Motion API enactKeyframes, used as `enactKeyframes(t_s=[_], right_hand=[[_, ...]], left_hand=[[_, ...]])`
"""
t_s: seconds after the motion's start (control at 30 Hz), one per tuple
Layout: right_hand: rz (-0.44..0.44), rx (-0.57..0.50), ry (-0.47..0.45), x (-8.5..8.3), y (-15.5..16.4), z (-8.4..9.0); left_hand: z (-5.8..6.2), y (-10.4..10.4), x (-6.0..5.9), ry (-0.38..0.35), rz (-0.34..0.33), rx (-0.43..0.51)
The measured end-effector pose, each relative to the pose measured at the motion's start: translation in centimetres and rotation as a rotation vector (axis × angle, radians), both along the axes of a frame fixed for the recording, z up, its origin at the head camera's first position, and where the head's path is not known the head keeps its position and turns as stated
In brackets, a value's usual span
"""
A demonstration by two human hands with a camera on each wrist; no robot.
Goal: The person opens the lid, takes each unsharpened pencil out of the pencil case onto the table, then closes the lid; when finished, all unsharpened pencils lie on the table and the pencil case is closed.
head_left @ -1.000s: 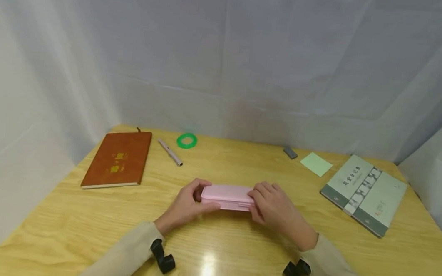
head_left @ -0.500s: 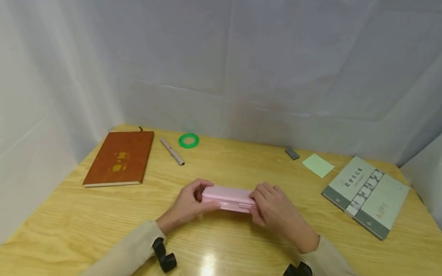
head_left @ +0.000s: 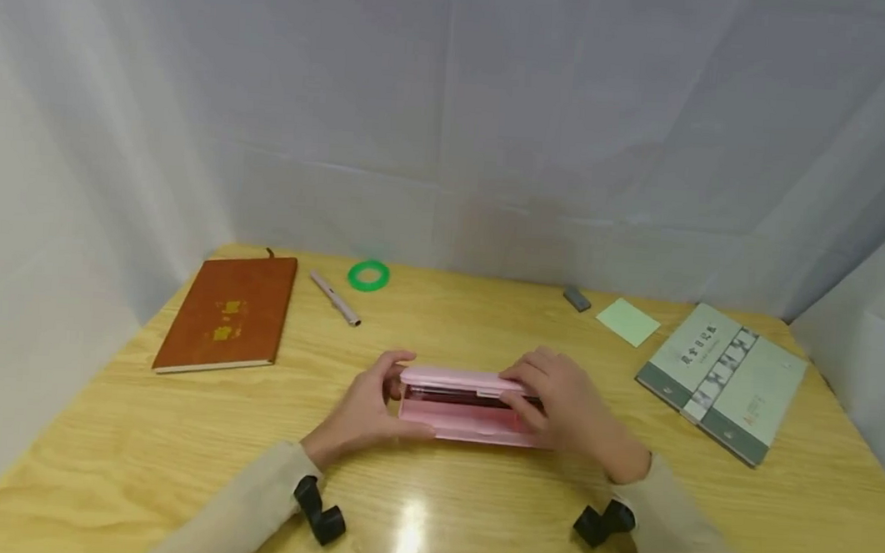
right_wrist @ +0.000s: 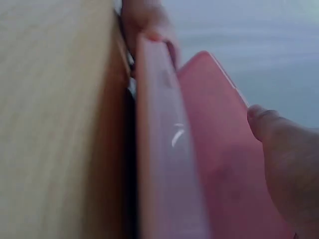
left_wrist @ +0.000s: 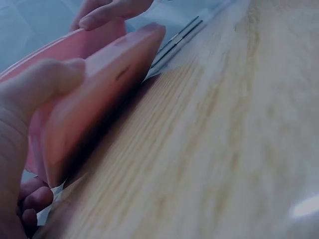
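White cloth [head_left: 450, 127] hangs behind wooden table [head_left: 475, 512]. Pink case [head_left: 458, 416] at table's middle, lid [head_left: 445, 376] part raised. Left hand [head_left: 372, 402] clamped round case at 9 o'clock; right hand [head_left: 567, 404] pinches lid, 3 o'clock.

Risks: lid could snap down if right fingertips slip; case could tip, contents slide toward 6 o'clock, if left grip slackens.

Unclear: dark slim shape [head_left: 447, 395] inside, shadowed; hinge hidden; case's 3 o'clock end covered; right wrist view blurred.

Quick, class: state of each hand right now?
Left hand: holding the pink case at its left end.
Right hand: holding the case's partly open lid.
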State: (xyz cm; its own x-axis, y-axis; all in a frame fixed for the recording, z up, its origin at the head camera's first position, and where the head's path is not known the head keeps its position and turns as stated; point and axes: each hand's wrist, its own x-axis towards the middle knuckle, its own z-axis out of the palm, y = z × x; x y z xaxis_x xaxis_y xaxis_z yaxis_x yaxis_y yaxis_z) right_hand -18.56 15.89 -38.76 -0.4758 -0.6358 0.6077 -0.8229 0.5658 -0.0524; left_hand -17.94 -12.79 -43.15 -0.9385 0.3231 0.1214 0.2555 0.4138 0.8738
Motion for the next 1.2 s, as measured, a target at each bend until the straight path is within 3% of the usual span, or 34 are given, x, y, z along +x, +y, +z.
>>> enactKeyframes(t_s=[0.1,0.17,0.33,0.4,0.47,0.57,0.67,0.83,0.93,1.0,1.07,1.2], right_hand=[[-0.01,-0.047,-0.065,-1.2,0.8,0.9],[-0.026,-0.076,-0.216,-2.4,1.3,1.8],[-0.092,-0.157,-0.701,-6.3,1.9,3.1],[-0.11,-0.158,-0.805,-7.7,2.1,2.9],[-0.125,-0.148,-0.85,-8.9,2.3,2.4],[-0.144,-0.138,-0.848,-9.9,2.5,1.5],[-0.178,-0.142,-0.776,-9.9,2.7,1.0],[-0.205,-0.211,-0.46,-8.1,2.4,1.0],[-0.119,-0.21,-0.336,-6.6,1.9,0.7],[-0.027,-0.164,-0.372,-5.5,1.6,0.4],[0.04,-0.086,-0.471,-4.3,1.4,0.0],[0.054,0.092,-0.582,-2.5,0.9,-0.7]], left_hand=[[-0.1,0.3,0.2,0.034,-0.022,-0.048],[-0.2,0.5,0.2,0.059,-0.036,-0.056],[-0.2,0.7,0.2,0.128,-0.053,-0.097],[-0.2,0.8,0.2,0.143,-0.057,-0.125],[-0.2,0.9,0.1,0.149,-0.066,-0.144],[0.0,1.0,0.0,0.142,-0.075,-0.17],[0.1,1.2,0.0,0.138,-0.082,-0.186],[0.0,1.2,0.2,0.131,-0.073,-0.205],[-0.1,0.8,0.5,0.129,-0.048,-0.213],[-0.1,0.6,0.6,0.132,-0.04,-0.215],[-0.1,0.5,0.6,0.133,-0.041,-0.209],[-0.1,0.5,0.6,0.126,-0.044,-0.213]])
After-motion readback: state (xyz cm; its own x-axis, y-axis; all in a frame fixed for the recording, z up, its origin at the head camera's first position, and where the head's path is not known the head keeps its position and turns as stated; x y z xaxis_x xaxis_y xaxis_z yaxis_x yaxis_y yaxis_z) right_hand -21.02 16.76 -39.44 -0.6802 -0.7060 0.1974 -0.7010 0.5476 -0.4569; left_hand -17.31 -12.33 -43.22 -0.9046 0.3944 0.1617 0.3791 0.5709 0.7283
